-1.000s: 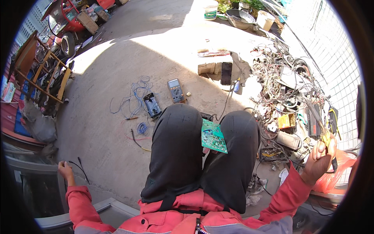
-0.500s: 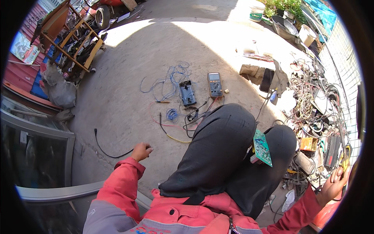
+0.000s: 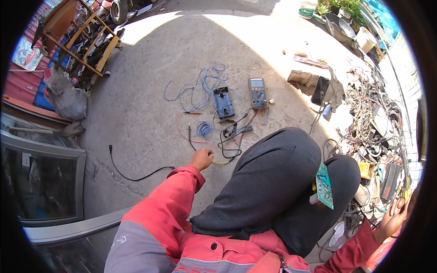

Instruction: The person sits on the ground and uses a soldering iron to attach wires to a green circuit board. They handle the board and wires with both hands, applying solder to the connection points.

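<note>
Green circuit board leaned between the dark-trousered knees.
The right hand, at far right, grasped a yellow item, partly hidden; the left hand was curled beside a black-and-yellow lead, whether around anything could not be told; beyond lay coiled blue wire, an open dark casing and a multimeter; tangled cables heaped up at the right; farthest off, a white bucket stood by green plants.

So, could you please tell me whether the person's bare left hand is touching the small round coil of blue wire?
Apart: the head view shows grey ground between the left hand and the blue coil.
</note>
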A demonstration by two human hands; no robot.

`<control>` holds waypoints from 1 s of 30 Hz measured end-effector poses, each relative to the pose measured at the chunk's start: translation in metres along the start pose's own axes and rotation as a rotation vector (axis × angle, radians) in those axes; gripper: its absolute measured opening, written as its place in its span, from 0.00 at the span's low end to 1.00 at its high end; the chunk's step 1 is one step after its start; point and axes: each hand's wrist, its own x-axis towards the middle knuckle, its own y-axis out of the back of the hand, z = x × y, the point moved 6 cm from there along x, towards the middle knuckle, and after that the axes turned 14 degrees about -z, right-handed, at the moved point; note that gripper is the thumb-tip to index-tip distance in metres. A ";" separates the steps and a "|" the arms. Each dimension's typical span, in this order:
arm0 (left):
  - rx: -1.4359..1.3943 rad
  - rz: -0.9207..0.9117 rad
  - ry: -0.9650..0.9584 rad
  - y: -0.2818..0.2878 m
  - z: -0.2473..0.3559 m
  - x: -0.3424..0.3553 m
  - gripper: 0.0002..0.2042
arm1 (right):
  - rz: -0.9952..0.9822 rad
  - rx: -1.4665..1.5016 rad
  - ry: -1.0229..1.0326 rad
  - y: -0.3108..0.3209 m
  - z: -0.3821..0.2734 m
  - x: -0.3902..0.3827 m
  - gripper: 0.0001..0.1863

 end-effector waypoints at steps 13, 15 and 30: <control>-0.073 0.275 -0.146 0.025 0.095 0.057 0.08 | -0.102 -0.042 0.041 0.005 -0.002 0.017 0.15; -0.022 0.305 -0.233 0.024 0.110 0.077 0.07 | -0.077 -0.064 0.033 -0.015 -0.008 0.011 0.15; 0.480 -0.162 -0.021 -0.021 0.134 0.163 0.12 | -0.073 -0.047 0.123 -0.030 -0.025 -0.015 0.15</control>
